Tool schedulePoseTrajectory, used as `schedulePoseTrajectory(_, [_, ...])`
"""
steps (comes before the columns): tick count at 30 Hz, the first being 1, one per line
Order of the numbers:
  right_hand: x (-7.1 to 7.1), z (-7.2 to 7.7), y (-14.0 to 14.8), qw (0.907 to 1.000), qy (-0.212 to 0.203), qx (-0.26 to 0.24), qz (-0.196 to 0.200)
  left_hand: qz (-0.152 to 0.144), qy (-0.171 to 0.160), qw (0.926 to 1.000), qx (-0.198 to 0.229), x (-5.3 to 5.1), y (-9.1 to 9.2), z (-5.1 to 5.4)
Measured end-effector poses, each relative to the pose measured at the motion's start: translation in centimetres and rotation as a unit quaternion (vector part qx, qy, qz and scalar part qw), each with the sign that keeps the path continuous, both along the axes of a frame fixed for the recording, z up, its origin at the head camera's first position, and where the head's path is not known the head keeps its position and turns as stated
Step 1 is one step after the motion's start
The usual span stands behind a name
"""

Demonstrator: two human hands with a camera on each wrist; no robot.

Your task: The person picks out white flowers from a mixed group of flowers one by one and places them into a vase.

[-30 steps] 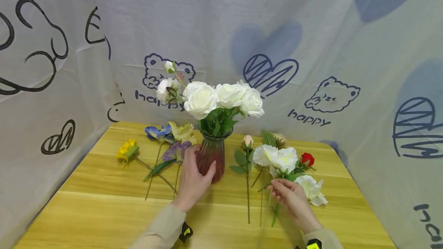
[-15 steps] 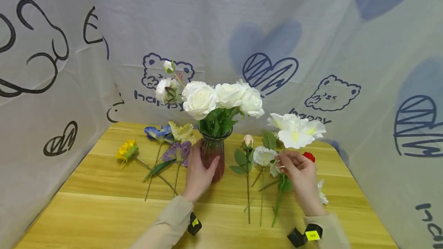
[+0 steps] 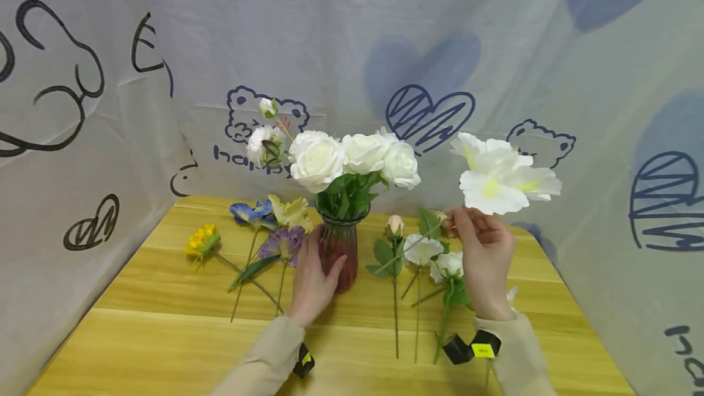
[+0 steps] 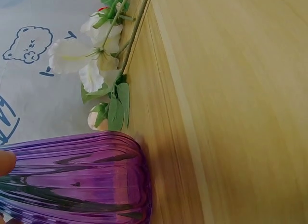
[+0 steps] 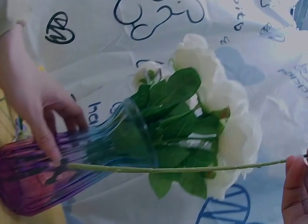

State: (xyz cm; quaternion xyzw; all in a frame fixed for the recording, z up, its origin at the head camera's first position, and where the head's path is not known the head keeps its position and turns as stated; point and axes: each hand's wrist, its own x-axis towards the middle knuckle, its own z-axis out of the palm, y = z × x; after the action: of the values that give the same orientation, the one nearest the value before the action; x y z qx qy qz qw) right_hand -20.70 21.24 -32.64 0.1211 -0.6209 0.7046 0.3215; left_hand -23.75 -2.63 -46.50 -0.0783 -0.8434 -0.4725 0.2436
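Note:
My left hand [image 3: 315,283] grips a ribbed glass vase [image 3: 346,243], purple-pink below and clearer near the rim, its thumb on the near side. White roses [image 3: 317,161] with green leaves stand in the vase. In my right hand [image 3: 484,255] is the thin green stem [image 5: 192,169] of a white flower with yellow centres [image 3: 497,182], pinched between thumb and fingers. That bloom is held up above the table, right of the vase. Its stem slants down to the left, and in the right wrist view it crosses in front of the vase.
Left of the vase lie a yellow flower [image 3: 202,240], a blue flower [image 3: 254,212], a pale yellow flower [image 3: 291,209] and a purple flower [image 3: 282,243]. To its right lie a pale pink rosebud [image 3: 395,227] and white flowers [image 3: 422,250]. A printed curtain [image 3: 352,29] surrounds the wooden table [image 3: 181,335].
My right hand has lifted the white flower off the table, up and to the right, and its stem has tilted. My left hand stays on the vase.

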Motion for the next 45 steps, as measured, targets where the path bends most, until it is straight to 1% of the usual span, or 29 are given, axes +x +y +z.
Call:
schedulePoseTrajectory(4, [-0.3, 0.8, -0.7, 0.9964, 0.076, -0.033, 0.017, -0.002, 0.004, 1.0000, -0.006, 0.0, -0.1, -0.1])
schedulePoseTrajectory(6, [-0.4, 1.3, -1.0, 0.9933, 0.105, -0.043, 0.020, -0.002, 0.006, 0.9999, -0.008, 0.0, -0.1, -0.1])
schedulePoseTrajectory(8, [-0.5, 1.7, -1.2, 0.9909, 0.125, -0.047, 0.015, 0.000, 0.009, 0.9999, -0.010, 0.0, -0.1, -0.1])
schedulePoseTrajectory(11, [-0.6, 2.6, -1.6, 0.9872, 0.148, -0.059, 0.000, 0.001, 0.012, 0.9999, -0.012, 0.0, -0.1, -0.2])
schedulePoseTrajectory(14, [-0.7, 3.4, -1.9, 0.9815, 0.172, -0.083, -0.009, 0.002, 0.012, 0.9998, -0.013, 0.0, -0.1, -0.2])
schedulePoseTrajectory(19, [-0.9, 4.6, -2.3, 0.9678, 0.211, -0.138, -0.003, 0.001, 0.006, 0.9999, -0.011, 0.1, -0.1, -0.2])
schedulePoseTrajectory(22, [-1.0, 4.8, -2.6, 0.9643, 0.223, -0.143, -0.004, 0.001, 0.002, 0.9999, -0.011, 0.1, -0.1, -0.2])
schedulePoseTrajectory(24, [-1.1, 4.7, -2.9, 0.9646, 0.226, -0.136, -0.006, 0.001, -0.001, 0.9999, -0.011, 0.2, -0.1, -0.1])
schedulePoseTrajectory(26, [-1.2, 4.5, -3.2, 0.9670, 0.223, -0.124, -0.012, 0.001, -0.002, 0.9999, -0.012, 0.2, -0.1, -0.1])
schedulePoseTrajectory(31, [-1.5, 3.8, -4.0, 0.9738, 0.204, -0.099, -0.012, 0.001, -0.001, 0.9999, -0.012, 0.2, -0.1, -0.1])
schedulePoseTrajectory(37, [-2.3, 2.8, -4.7, 0.9844, 0.172, -0.028, -0.019, 0.001, 0.004, 0.9999, -0.013, 0.1, 0.0, -0.1])
schedulePoseTrajectory(40, [-2.7, 2.5, -5.1, 0.9853, 0.169, 0.003, -0.025, -0.001, 0.006, 0.9999, -0.013, 0.1, 0.0, -0.2])
schedulePoseTrajectory(42, [-2.9, 2.4, -5.3, 0.9840, 0.172, 0.029, -0.035, -0.002, 0.006, 0.9999, -0.013, 0.1, 0.0, -0.3])
schedulePoseTrajectory(45, [-3.0, 2.3, -5.7, 0.9830, 0.164, 0.064, -0.051, -0.001, 0.007, 0.9999, -0.013, 0.1, -0.1, -0.3])
